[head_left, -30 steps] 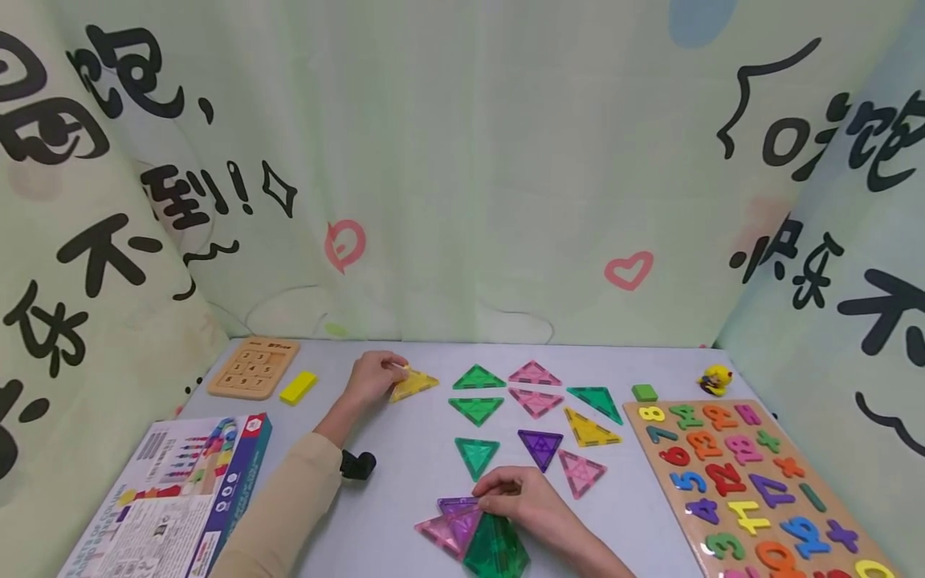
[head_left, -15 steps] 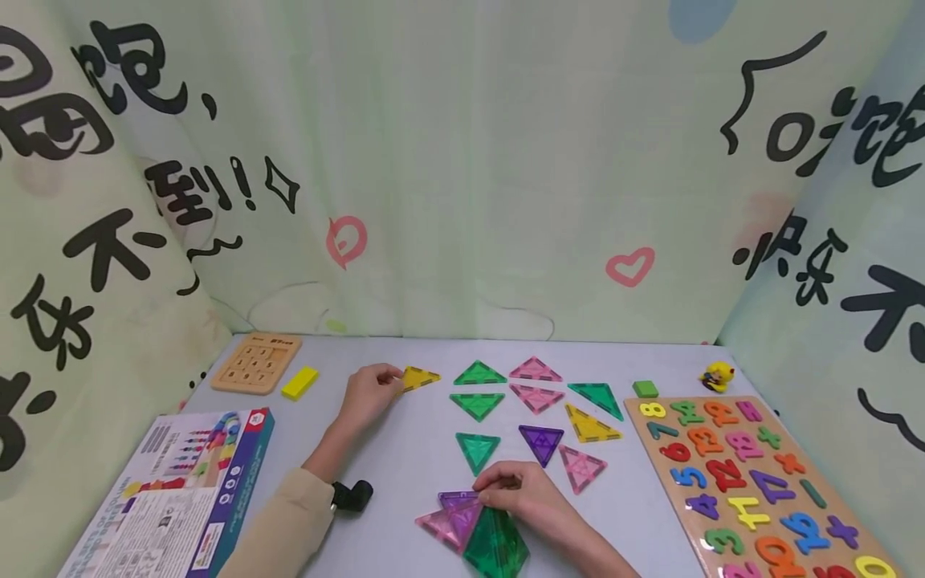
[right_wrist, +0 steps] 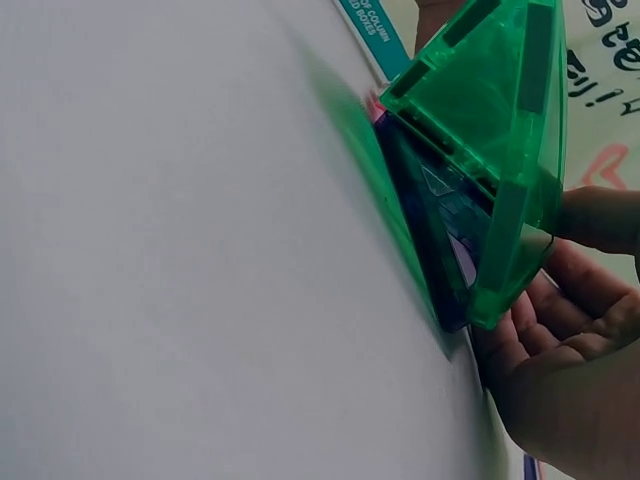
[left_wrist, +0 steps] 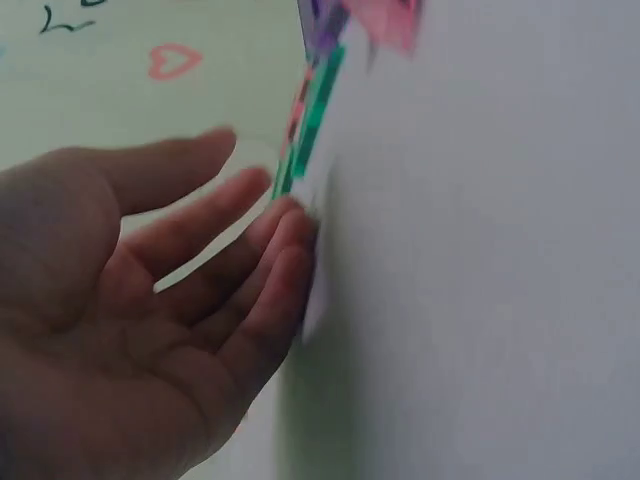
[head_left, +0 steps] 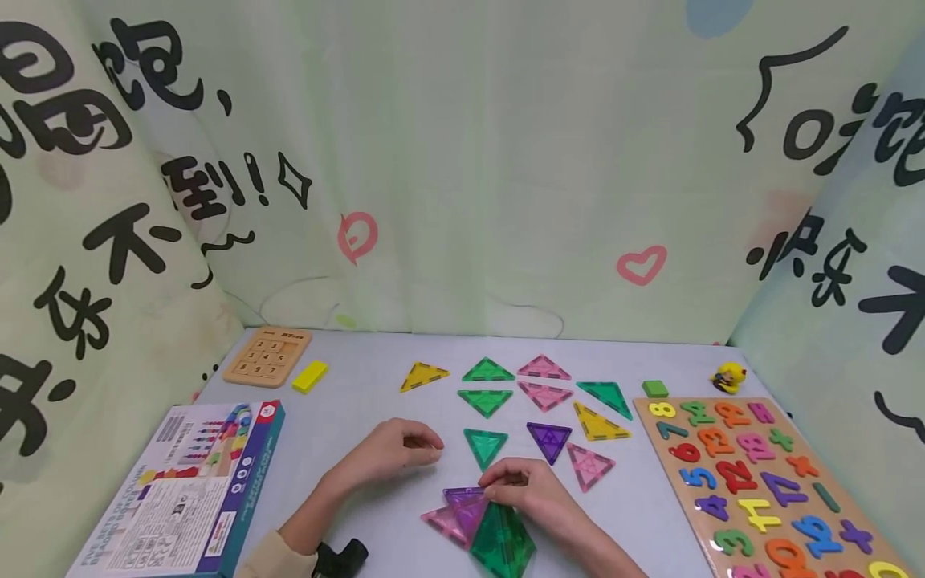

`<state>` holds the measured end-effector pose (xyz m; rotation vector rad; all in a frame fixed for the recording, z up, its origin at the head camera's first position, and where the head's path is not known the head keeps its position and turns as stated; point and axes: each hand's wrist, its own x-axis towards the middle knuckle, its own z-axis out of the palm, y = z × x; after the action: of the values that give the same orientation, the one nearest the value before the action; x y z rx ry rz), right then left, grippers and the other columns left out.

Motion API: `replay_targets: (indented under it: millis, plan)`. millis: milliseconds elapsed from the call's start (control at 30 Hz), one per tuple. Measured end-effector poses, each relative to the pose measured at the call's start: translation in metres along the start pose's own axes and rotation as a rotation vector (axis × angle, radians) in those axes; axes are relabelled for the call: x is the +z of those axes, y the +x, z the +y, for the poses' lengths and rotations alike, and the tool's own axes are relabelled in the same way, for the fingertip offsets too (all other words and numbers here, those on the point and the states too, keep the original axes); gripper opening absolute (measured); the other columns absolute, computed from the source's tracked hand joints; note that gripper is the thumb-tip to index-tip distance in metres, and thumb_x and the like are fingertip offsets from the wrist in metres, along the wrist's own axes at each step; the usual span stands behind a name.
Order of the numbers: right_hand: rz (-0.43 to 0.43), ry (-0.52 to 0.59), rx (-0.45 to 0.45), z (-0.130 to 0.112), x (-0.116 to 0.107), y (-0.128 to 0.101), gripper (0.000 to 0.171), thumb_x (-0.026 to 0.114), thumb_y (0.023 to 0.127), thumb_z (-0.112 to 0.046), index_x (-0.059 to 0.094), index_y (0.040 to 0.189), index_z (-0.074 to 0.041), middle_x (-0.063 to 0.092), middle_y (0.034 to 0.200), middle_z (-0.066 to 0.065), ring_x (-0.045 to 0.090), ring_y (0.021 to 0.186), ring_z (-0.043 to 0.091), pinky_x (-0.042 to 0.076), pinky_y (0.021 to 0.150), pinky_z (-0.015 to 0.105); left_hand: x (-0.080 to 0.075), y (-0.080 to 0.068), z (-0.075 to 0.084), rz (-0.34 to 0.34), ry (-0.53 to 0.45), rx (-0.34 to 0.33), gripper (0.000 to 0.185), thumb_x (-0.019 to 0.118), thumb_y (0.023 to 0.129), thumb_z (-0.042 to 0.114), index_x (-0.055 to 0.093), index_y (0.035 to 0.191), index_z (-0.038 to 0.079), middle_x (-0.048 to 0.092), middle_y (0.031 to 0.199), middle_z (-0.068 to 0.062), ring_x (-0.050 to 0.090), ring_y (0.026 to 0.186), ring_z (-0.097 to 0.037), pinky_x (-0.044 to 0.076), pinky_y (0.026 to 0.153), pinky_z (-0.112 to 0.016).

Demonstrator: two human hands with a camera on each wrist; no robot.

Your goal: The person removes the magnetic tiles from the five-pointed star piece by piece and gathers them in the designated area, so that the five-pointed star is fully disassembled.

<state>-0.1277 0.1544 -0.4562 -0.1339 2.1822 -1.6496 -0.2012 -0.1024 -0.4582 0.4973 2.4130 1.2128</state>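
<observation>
My right hand (head_left: pixel 531 491) holds the top of a small built shape of translucent magnetic tiles (head_left: pixel 502 538), green in front with purple and pink triangles at its left. In the right wrist view, its thumb and fingers meet at the corner of the green tiles (right_wrist: pixel 470 100). Left of this shape, my left hand (head_left: pixel 393 451) hovers over the table with nothing in it, fingers loosely bent. In the left wrist view, that hand's palm (left_wrist: pixel 130 330) is bare. At the back lies a yellow triangle tile (head_left: pixel 423 376). Nearer sits a teal triangle tile (head_left: pixel 486 446).
More flat triangle tiles lie mid-table, among them a purple one (head_left: pixel 549 440) and a pink one (head_left: pixel 589 466). A wooden number board (head_left: pixel 646 449) is at right, a printed box (head_left: pixel 181 490) at left. A yellow block (head_left: pixel 310 376) rests near a wooden tablet (head_left: pixel 267 356).
My left hand has let go of the yellow triangle tile at the back and come nearer, toward the built shape. The right hand keeps its hold. The head view has shifted slightly.
</observation>
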Motion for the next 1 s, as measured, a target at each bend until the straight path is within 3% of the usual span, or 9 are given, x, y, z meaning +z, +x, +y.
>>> replay_targets:
  millis: [100, 233, 533, 800, 900, 1000]
  plan:
    - [-0.006, 0.011, -0.008, 0.001, 0.001, 0.0, 0.029, 0.07, 0.092, -0.024, 0.071, 0.109, -0.001, 0.073, 0.103, 0.004, 0.06, 0.091, 0.013, 0.048, 0.083, 0.027, 0.006, -0.003, 0.007, -0.157, -0.03, 0.034, 0.015, 0.073, 0.09, 0.029, 0.076, 0.101, 0.019, 0.072, 0.098, 0.006, 0.056, 0.087, -0.014, 0.047, 0.075, -0.029]
    - [0.002, 0.004, -0.004, 0.002, 0.003, 0.001, 0.029, 0.07, 0.092, -0.025, 0.071, 0.109, -0.002, 0.073, 0.101, 0.003, 0.059, 0.09, 0.013, 0.048, 0.082, 0.028, 0.011, -0.006, 0.013, -0.238, -0.07, 0.053, 0.009, 0.075, 0.089, 0.023, 0.077, 0.095, 0.017, 0.073, 0.089, 0.005, 0.057, 0.078, -0.011, 0.046, 0.069, -0.025]
    - [0.027, -0.005, -0.008, 0.002, 0.005, 0.001, 0.03, 0.07, 0.092, -0.026, 0.071, 0.109, -0.002, 0.073, 0.101, 0.003, 0.062, 0.092, 0.013, 0.048, 0.084, 0.028, 0.016, -0.007, 0.012, -0.283, -0.077, 0.06, 0.008, 0.075, 0.088, 0.02, 0.079, 0.093, 0.015, 0.074, 0.083, 0.003, 0.054, 0.072, -0.008, 0.044, 0.067, -0.022]
    - [0.037, -0.006, 0.011, -0.001, 0.006, 0.001, 0.031, 0.07, 0.091, -0.027, 0.07, 0.111, -0.004, 0.071, 0.1, 0.002, 0.061, 0.091, 0.013, 0.047, 0.083, 0.028, 0.019, -0.004, 0.009, -0.22, -0.073, 0.076, 0.007, 0.075, 0.088, 0.022, 0.08, 0.089, 0.016, 0.075, 0.084, 0.004, 0.054, 0.078, -0.009, 0.043, 0.07, -0.024]
    - [0.047, 0.012, 0.021, -0.001, 0.006, 0.001, 0.03, 0.07, 0.091, -0.026, 0.069, 0.111, -0.003, 0.071, 0.097, 0.001, 0.061, 0.088, 0.013, 0.048, 0.081, 0.028, 0.017, -0.004, 0.01, -0.205, -0.068, 0.053, 0.007, 0.076, 0.087, 0.025, 0.078, 0.089, 0.018, 0.073, 0.081, 0.004, 0.055, 0.078, -0.01, 0.044, 0.07, -0.025]
    - [0.088, 0.034, 0.016, -0.001, 0.008, 0.001, 0.029, 0.071, 0.091, -0.024, 0.069, 0.11, -0.002, 0.07, 0.094, 0.001, 0.06, 0.087, 0.014, 0.048, 0.079, 0.027, 0.012, -0.007, 0.01, -0.233, -0.072, 0.01, 0.011, 0.078, 0.085, 0.026, 0.076, 0.092, 0.018, 0.07, 0.074, 0.003, 0.055, 0.072, -0.01, 0.044, 0.068, -0.027]
